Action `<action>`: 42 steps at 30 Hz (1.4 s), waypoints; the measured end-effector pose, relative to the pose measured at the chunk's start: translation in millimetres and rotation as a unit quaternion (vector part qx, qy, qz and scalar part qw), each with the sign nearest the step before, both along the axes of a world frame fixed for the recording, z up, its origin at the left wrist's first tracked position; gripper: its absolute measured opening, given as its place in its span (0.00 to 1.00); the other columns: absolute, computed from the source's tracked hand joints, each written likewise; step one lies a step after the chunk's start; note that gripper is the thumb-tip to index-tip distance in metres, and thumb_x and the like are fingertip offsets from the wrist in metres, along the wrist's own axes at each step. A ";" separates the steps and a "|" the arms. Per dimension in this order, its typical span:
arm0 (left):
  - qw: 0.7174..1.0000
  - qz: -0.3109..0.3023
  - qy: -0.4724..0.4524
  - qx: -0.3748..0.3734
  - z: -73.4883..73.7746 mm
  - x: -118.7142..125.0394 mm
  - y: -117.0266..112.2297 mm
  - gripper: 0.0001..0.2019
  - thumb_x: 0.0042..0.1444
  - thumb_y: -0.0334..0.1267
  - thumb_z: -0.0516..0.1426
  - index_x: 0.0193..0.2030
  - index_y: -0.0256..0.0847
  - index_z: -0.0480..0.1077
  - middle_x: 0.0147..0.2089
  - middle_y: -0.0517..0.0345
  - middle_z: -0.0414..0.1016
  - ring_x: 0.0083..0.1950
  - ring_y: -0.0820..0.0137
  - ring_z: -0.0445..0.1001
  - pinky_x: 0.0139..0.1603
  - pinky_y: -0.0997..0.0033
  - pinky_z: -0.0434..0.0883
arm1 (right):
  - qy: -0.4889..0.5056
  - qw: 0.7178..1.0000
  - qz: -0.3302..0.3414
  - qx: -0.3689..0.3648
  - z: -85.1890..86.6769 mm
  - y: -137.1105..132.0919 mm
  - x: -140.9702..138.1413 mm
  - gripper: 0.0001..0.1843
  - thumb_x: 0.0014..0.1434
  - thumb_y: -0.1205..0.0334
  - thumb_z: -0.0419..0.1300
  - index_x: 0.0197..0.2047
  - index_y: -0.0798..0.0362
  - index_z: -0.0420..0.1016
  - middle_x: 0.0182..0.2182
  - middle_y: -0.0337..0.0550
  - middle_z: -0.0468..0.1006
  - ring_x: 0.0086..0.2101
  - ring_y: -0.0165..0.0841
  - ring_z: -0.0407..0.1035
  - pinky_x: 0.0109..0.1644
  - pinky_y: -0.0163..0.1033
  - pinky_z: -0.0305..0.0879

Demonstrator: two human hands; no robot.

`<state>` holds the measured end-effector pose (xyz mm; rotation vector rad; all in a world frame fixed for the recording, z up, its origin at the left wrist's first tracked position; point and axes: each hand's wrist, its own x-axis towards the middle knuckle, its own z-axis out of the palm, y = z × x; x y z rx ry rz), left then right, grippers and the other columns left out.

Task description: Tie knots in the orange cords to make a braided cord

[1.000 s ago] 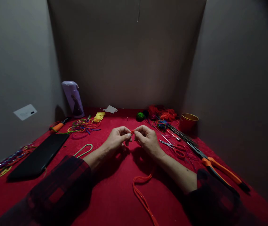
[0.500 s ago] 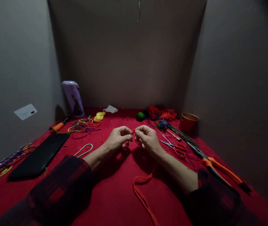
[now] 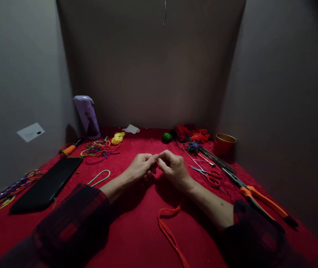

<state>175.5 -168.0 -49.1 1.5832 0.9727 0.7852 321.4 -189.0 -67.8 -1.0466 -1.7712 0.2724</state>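
Observation:
My left hand (image 3: pixel 142 166) and my right hand (image 3: pixel 175 168) meet over the middle of the red cloth, fingertips touching. Both are closed in a pinch on a short piece of orange cord, now mostly hidden by the fingers. The loose orange cord (image 3: pixel 172 242), doubled, runs from beneath my right forearm toward the near edge. Red-handled scissors (image 3: pixel 214 181) lie just right of my right hand. A pale green loop of cord (image 3: pixel 103 179) rests beside my left forearm.
At left are a black flat device (image 3: pixel 47 185), tangled coloured threads (image 3: pixel 100 148) and a purple bottle (image 3: pixel 88 117). At right lie long-nosed pliers (image 3: pixel 269 203), thin metal rods (image 3: pixel 215 158), a red cup (image 3: pixel 224 146), a green yarn ball (image 3: pixel 167 138) and red yarn (image 3: pixel 199 135). Grey walls enclose three sides.
My left hand has rolled over so that its thumb lies on top against my right fingertips. The orange bit that showed between the fingers is now covered. The loose cord has stayed put.

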 end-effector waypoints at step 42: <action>0.993 0.099 -0.052 0.039 7.6 1.0 -0.6 0.08 0.48 0.37 0.57 0.28 0.33 0.68 0.21 0.60 0.68 0.17 0.79 0.62 0.14 0.81 0.61 | 0.229 0.944 0.104 -0.216 0.4 5.8 -1.8 0.11 0.55 0.55 0.54 0.29 0.54 0.65 0.17 0.35 0.69 0.15 0.22 0.55 0.18 0.29 0.51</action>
